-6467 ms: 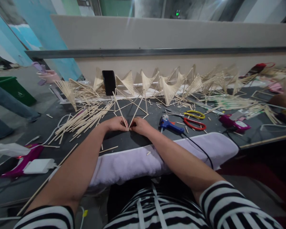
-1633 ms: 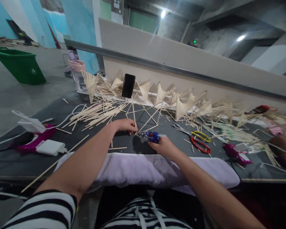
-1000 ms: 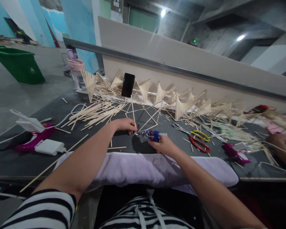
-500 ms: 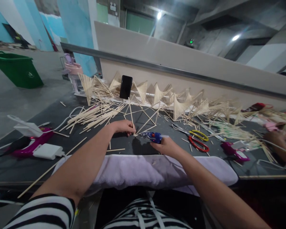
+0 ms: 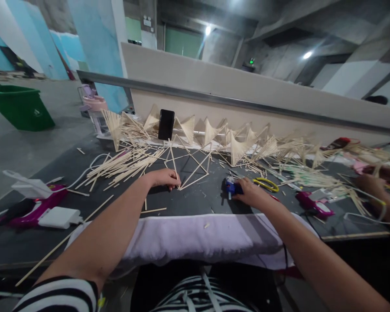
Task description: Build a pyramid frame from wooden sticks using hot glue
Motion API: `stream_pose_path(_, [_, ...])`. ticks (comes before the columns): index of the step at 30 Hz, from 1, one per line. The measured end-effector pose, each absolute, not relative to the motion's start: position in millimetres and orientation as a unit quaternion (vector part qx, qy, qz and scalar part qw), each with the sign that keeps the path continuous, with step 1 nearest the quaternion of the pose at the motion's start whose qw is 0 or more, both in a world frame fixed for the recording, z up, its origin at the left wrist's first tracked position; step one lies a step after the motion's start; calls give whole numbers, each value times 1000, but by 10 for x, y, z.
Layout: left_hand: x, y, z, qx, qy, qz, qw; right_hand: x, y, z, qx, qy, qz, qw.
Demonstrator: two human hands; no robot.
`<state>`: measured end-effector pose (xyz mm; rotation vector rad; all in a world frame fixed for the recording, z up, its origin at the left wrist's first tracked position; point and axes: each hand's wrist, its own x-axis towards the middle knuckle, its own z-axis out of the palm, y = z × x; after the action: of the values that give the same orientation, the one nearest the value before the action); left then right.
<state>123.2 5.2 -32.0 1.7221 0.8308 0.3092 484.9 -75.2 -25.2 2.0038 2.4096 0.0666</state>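
We note the stick frame [image 5: 194,170] standing on the dark table [image 5: 201,200], its near corner pinched by the left hand [image 5: 164,177]. The right hand [image 5: 251,194] wraps the blue glue gun [image 5: 230,187], which rests on the table well to the right. Risks: if the pinch loosens too soon, the joint may spring apart; the gun's hot nozzle may burn fingers.

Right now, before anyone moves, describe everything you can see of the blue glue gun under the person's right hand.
The blue glue gun is small, with a blue plastic-looking body. It rests on the dark table, its front end towards the left. The right hand wraps its rear, hiding the handle. It lies just left of yellow-handled scissors, apart from the stick frame that the left hand pinches.
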Motion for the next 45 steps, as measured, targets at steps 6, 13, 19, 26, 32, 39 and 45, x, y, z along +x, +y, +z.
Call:
stream_pose_path(6, [1244, 42, -318, 727, 370, 134, 563, 4281, -967, -24, 598, 793, 46, -104])
stream_pose_path(13, [1239, 65, -336, 740, 365, 131, 550, 3390, -796, -395, 556, 792, -131, -217])
stream_pose_path(19, [1253, 39, -287, 747, 371, 126, 538, 3388, -595, -515, 559, 786, -109, -241])
stream_pose_path(26, [1256, 38, -277, 744, 364, 129, 545, 3591, -322, -407, 643, 732, -63, -218])
stream_pose_path(32, [1255, 65, -320, 751, 365, 129, 535, 3582, -162, -425, 594, 792, -51, -132])
stream_pose_path(39, [1246, 78, -340, 745, 363, 128, 546, 3642, -146, -285, 530, 846, 26, -45])
stream_pose_path(45, [1248, 59, -314, 739, 361, 129, 554, 3753, -315, 1, 445, 891, 90, -12])
